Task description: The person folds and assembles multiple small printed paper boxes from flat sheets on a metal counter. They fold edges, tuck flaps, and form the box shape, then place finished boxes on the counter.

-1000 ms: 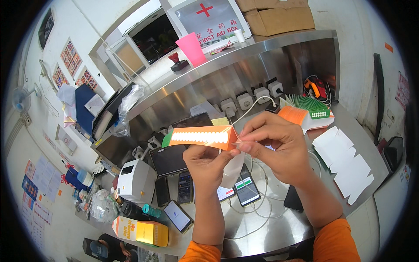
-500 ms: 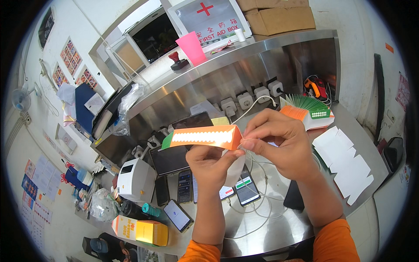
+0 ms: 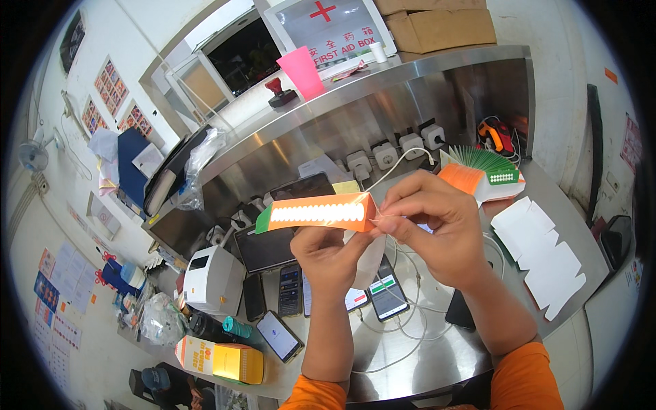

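A folded paper carton (image 3: 318, 213), orange with a green end and a white scalloped band, is held up above the counter. My left hand (image 3: 324, 258) is closed round it from below, thumb near its right end. At that end my right hand (image 3: 437, 229) pinches a thin flap between thumb and fingertips. A white panel (image 3: 369, 256) hangs below the carton, between my hands. Just beyond my right hand lies a fanned stack of orange and green cartons (image 3: 465, 179). Flat white carton blanks (image 3: 526, 236) lie on the counter to its right.
Phones (image 3: 387, 294) and looped white cables lie on the metal counter (image 3: 410, 369) under my hands. A white label printer (image 3: 212, 281), a teal-lidded bottle (image 3: 236, 328) and a yellow carton (image 3: 236, 363) stand at left. Plugged-in chargers (image 3: 384, 157) line the back panel. A seated person (image 3: 179, 391) is at lower left.
The carton's right end is tipped slightly, and my right fingertips have shifted a little on its flap. My left hand keeps its hold.
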A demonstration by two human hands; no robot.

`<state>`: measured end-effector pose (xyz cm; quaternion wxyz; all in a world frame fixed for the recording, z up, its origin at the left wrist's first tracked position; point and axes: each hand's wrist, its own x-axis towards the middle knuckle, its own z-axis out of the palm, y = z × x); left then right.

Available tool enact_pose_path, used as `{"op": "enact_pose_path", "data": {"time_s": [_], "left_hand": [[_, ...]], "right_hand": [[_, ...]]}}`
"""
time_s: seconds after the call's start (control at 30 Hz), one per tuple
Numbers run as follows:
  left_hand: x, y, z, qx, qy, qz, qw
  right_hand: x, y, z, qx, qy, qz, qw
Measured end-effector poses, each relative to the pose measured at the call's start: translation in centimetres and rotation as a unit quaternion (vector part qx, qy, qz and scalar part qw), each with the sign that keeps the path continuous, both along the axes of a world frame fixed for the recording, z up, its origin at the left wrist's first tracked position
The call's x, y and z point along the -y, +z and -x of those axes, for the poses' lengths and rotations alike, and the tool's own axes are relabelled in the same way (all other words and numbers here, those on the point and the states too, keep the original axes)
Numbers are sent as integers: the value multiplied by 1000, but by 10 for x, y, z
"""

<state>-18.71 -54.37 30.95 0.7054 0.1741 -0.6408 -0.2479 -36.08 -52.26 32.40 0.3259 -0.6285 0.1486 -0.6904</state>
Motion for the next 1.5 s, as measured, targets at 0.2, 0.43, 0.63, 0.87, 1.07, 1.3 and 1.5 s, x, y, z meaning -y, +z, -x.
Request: {"op": "enact_pose_path", "data": {"time_s": [0.2,0.43,0.63,0.87,1.07,1.3,1.5], "left_hand": [[-1,-3,-3,0,-19,-28,999],[-7,-1,-2,11,12,21,1000],[-5,1,-3,0,-10,14,1000],[-3,-2,4,-16,11,36,999],[-4,1,-4,15,-99,-28,995],[-2,-4,13,-118,-154,-53,980],[-2,-10,12,-122,-136,-63,981]], "right_hand": [[2,1,4,-18,-8,19,1000],[-5,4,0,-18,-94,81,992],[-5,4,1,-28,-85,72,993],[-2,2,-2,-42,-107,97,989],[-5,7,7,-78,-166,117,976],[-2,1,-3,-32,-183,161,969],[2,-1,-7,-110,-267,268,919]]}}
